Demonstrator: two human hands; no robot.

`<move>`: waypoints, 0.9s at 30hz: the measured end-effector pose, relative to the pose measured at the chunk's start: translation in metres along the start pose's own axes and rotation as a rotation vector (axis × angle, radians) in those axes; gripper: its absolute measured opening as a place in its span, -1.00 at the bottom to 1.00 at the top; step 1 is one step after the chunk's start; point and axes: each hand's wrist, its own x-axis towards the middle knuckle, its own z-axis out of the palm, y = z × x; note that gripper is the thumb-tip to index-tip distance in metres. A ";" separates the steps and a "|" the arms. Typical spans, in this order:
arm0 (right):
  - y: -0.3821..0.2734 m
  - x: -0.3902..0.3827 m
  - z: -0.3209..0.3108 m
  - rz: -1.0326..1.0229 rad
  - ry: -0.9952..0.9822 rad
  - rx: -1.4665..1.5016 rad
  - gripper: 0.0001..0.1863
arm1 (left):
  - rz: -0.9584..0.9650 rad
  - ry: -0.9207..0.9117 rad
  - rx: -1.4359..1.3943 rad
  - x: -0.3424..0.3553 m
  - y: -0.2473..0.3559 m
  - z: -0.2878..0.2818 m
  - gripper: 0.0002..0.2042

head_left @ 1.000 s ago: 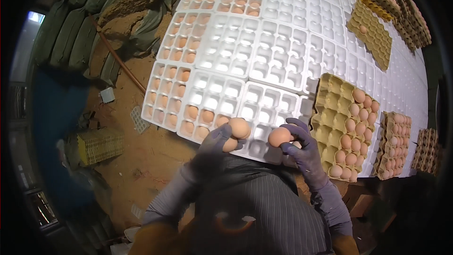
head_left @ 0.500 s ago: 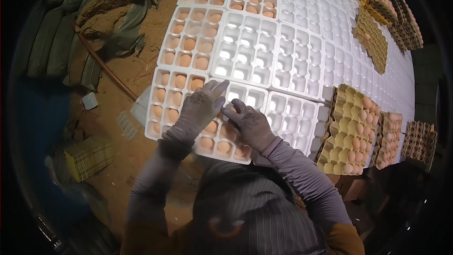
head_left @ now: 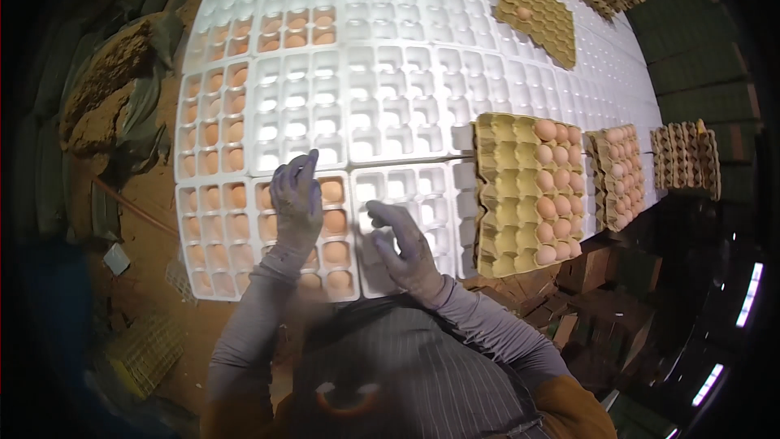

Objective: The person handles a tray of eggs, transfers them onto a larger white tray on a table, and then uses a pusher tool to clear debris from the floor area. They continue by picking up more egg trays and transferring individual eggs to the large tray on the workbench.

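The left hand [head_left: 296, 195], fingers extended, hovers over eggs [head_left: 334, 222] in a white tray [head_left: 353, 237]; the right hand [head_left: 408, 250], thumb and fingers parted, looks empty. Right, a cardboard tray [head_left: 509, 195] holds more eggs, probably light, brittle, best cupped round the middle.

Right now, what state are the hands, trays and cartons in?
Left hand: open, seemingly empty
Right hand: open, seemingly empty
White tray beneath left hand: eggs in every visible cell
White tray beneath right hand: visible cells empty
Near yellow carton: partly filled
Far yellow carton: one egg visible

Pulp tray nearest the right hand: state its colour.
The pulp tray is yellow-tan, clearest in the head view.
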 end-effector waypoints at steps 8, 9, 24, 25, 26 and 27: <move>0.002 -0.052 -0.127 -0.174 -0.014 -0.023 -0.61 | 0.379 -0.211 -0.360 0.110 0.217 0.102 -0.70; 0.004 -0.052 -0.151 -0.180 -0.010 -0.071 -0.63 | 0.382 -0.240 -0.343 0.120 0.241 0.116 -0.69; 0.134 0.083 -0.394 -0.391 -0.113 -0.708 -0.60 | -0.367 -0.363 -0.893 0.130 0.314 0.148 -0.64; 0.132 0.082 -0.397 -0.394 -0.115 -0.704 -0.60 | -0.447 -0.514 -0.675 0.131 0.318 0.149 -0.57; 0.120 0.082 -0.399 -0.063 -0.043 -0.189 -0.62 | -0.060 -0.464 -0.220 0.120 0.324 0.151 -0.52; 0.110 0.082 -0.406 0.270 0.026 0.317 -0.63 | 0.068 -0.446 0.121 0.112 0.330 0.156 -0.51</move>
